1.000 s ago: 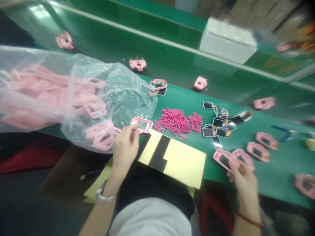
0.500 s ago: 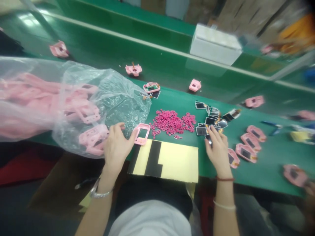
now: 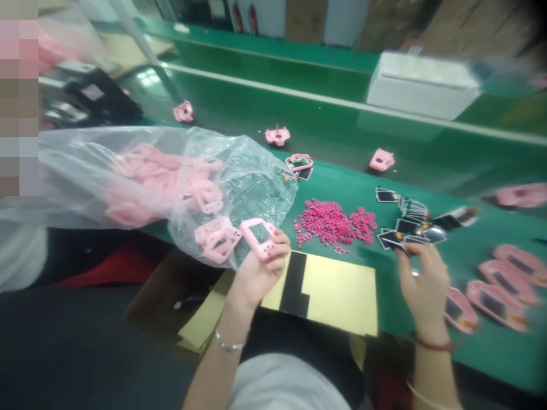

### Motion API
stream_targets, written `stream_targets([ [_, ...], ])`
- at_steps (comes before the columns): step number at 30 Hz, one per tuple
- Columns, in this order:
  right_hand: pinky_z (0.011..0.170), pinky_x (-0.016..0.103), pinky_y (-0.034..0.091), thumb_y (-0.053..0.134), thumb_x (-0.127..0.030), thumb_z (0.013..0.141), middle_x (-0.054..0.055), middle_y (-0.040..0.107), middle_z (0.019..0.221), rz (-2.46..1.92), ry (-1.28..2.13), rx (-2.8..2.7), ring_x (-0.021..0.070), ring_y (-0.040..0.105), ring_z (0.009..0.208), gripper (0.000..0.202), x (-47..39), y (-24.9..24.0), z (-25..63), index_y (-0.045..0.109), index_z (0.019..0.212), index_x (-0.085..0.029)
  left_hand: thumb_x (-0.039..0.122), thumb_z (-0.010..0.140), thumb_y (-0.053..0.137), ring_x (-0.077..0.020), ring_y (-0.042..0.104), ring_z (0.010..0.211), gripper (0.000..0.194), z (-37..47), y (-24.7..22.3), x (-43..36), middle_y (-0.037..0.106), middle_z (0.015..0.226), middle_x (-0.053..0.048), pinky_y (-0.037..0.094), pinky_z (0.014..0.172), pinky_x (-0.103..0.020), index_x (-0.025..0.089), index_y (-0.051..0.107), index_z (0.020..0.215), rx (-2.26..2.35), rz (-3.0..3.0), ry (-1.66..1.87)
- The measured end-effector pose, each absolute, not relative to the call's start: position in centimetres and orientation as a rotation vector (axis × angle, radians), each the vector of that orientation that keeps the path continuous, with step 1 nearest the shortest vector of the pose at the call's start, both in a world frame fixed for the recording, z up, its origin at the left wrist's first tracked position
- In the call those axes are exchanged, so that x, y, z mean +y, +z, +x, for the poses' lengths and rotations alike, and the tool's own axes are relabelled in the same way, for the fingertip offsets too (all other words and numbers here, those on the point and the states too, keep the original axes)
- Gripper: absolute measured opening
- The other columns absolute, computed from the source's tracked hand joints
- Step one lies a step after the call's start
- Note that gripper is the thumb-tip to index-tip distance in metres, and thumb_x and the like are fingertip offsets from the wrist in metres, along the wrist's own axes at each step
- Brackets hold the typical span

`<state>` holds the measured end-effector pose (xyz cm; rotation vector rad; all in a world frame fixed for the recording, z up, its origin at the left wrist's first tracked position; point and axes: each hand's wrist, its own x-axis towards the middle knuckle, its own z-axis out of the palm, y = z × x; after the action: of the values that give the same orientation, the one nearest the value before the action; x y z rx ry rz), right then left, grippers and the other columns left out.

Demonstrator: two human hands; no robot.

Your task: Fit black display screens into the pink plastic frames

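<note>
My left hand (image 3: 260,273) is closed round a pink plastic casing (image 3: 257,239) with a rectangular window and small button holes, raised beside the mouth of a clear plastic bag (image 3: 256,165). More pink casings (image 3: 217,239) lie in the bag. My right hand (image 3: 427,279) is at the near edge of a cluster of small display screens (image 3: 408,225). Its thumb and forefinger pinch a dark display screen (image 3: 397,242), partly hidden by the fingers. Between the hands lies a pile of magenta button pieces (image 3: 333,222), behind a yellow board (image 3: 342,290) with black strips.
Several pink casings with screens (image 3: 496,304) lie right of my right hand. Pink shells (image 3: 277,135) sit spaced along the dark green strip behind the table (image 3: 337,179). A white box (image 3: 423,85) stands at the back. At far left, part of another person (image 3: 21,250) shows.
The view has swung left, so things sit further right. My left hand has turned the casing and wrapped its fingers round it. The right hand has drawn slightly back from the screens, pinching one.
</note>
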<state>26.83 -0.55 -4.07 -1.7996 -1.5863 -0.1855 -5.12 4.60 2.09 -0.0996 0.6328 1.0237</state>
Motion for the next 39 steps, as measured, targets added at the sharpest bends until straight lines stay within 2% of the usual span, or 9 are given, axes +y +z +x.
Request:
stream_targets([
  [2,0.083,0.039,0.049,0.056,-0.049,0.097,0.009,0.069,0.093,-1.796,-0.127,-1.386,0.0245,0.066,0.088,0.034,-1.5,-3.5,25.1,0.066,0.102,-0.016,0.004,0.103,0.032,0.0007,0.045,0.047,0.022,-4.1,2.7,3.7,0.045,0.077,0.004,0.028,0.04,-0.005,0.016,0.05,0.099,0.589,-0.15,1.018],
  [5,0.068,0.033,0.051,0.06,-0.052,0.095,0.008,0.069,0.09,-1.819,0.095,-1.043,0.0202,0.066,0.072,0.042,-3.2,-2.3,22.4,0.065,0.115,-0.016,0.019,0.101,0.053,-0.0008,0.038,0.044,0.004,-2.6,1.9,2.5,0.044,0.076,0.006,0.028,0.038,-0.009,0.021,0.049,0.101,0.706,0.108,1.098],
  [9,0.069,0.031,0.054,0.067,-0.047,0.093,0.007,0.071,0.098,-1.743,0.234,-1.031,0.0193,0.068,0.08,0.033,-5.0,-0.1,19.1,0.071,0.111,-0.02,0.038,0.085,0.073,-0.0025,0.035,0.044,0.029,-1.8,-0.4,1.5,0.044,0.074,0.007,0.026,0.04,-0.014,0.022,0.051,0.096,0.85,0.54,1.139],
  [12,0.063,0.028,0.053,0.065,-0.033,0.095,0.005,0.071,0.103,-1.602,0.271,-1.176,0.0165,0.066,0.078,0.02,-5.7,2.2,17.1,0.075,0.111,-0.027,0.047,0.088,0.067,-0.0058,0.039,0.047,0.029,-2.0,-1.4,0.8,0.047,0.073,0.005,0.028,0.042,-0.018,0.022,0.057,0.098,0.943,0.74,1.089],
  [15,0.065,0.026,0.054,0.063,-0.02,0.096,0.002,0.071,0.102,-1.535,0.229,-1.31,0.0148,0.067,0.079,0.03,-5.8,4.3,15.7,0.074,0.119,-0.035,0.045,0.095,0.059,-0.0114,0.05,0.059,0.026,-2.3,-1.4,0.2,0.056,0.075,0.001,0.04,0.055,-0.023,0.021,0.065,0.104,1.219,1.078,1.004],
  [18,0.07,0.025,0.056,0.065,-0.013,0.094,0.001,0.074,0.099,-1.443,0.253,-1.535,0.0155,0.07,0.084,0.034,-5.3,5.0,15.1,0.073,0.121,-0.033,0.04,0.097,0.059,-0.0155,0.061,0.078,0.025,-2.6,-1.0,0.0,0.067,0.089,-0.003,0.048,0.072,-0.024,0.021,0.068,0.108,1.324,1.309,0.921],
  [28,0.076,0.023,0.056,0.056,-0.015,0.101,0.003,0.077,0.103,-1.453,0.526,-1.84,0.0142,0.073,0.089,0.023,-5.2,1.6,15.0,0.072,0.115,-0.023,0.054,0.102,0.045,-0.0098,0.044,0.042,0.045,-2.0,-1.1,-0.5,0.046,0.055,0.006,0.034,0.042,-0.019,0.016,0.065,0.115,1.142,1.15,0.732],
  [35,0.077,0.023,0.058,0.055,-0.019,0.101,0.004,0.077,0.104,-1.462,0.647,-1.711,0.0145,0.074,0.091,0.02,-5.3,1.0,14.8,0.072,0.111,-0.023,0.051,0.103,0.045,-0.0096,0.053,0.041,0.039,-1.3,-0.7,-0.8,0.063,0.069,0.001,0.04,0.04,-0.019,0.019,0.064,0.116,1.11,1.121,0.739],
  [39,0.076,0.023,0.058,0.053,-0.016,0.102,0.005,0.076,0.1,-1.479,0.542,-1.803,0.0145,0.074,0.088,0.022,-5.5,0.6,14.5,0.072,0.11,-0.021,0.049,0.104,0.045,-0.0092,0.05,0.038,0.037,-1.1,-0.7,-1.0,0.057,0.061,0.003,0.037,0.036,-0.018,0.019,0.064,0.111,1.137,1.143,0.741],
])
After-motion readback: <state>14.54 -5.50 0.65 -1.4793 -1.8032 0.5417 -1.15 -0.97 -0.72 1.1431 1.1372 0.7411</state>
